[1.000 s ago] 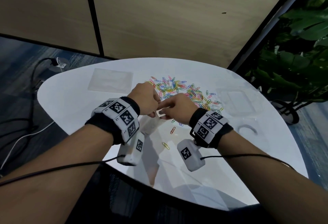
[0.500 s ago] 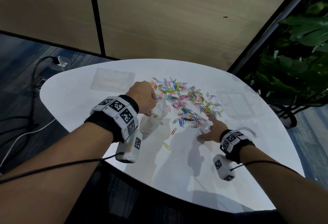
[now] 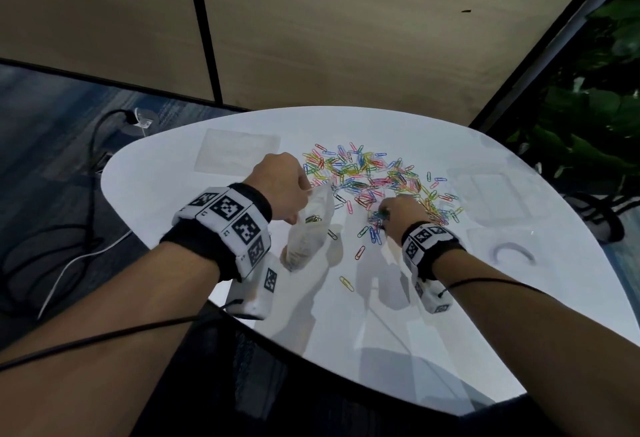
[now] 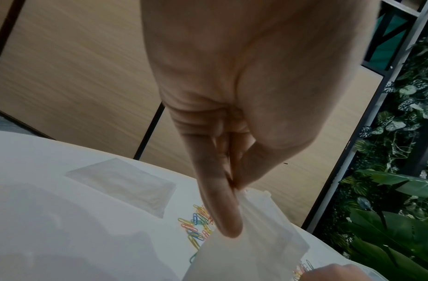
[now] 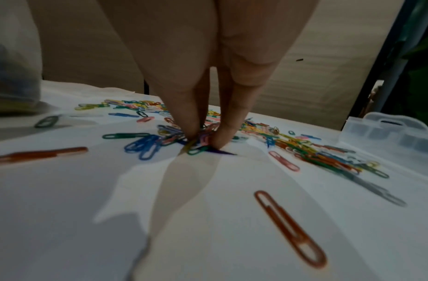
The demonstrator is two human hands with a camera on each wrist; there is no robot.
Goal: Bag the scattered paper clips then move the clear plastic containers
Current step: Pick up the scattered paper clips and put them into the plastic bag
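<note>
Now your left hand [image 3: 282, 187] pinches the bag [image 3: 308, 228] by its top so it hangs open—ready—while your right hand [image 3: 398, 213] pinches up some paper clips [image 5: 198, 141].

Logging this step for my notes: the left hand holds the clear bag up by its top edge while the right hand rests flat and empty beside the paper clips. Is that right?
Not quite. The left hand does pinch the bag by its top edge, but the right hand is not flat and empty: the right wrist view shows its fingertips pinching a cluster of paper clips on the table.
</note>
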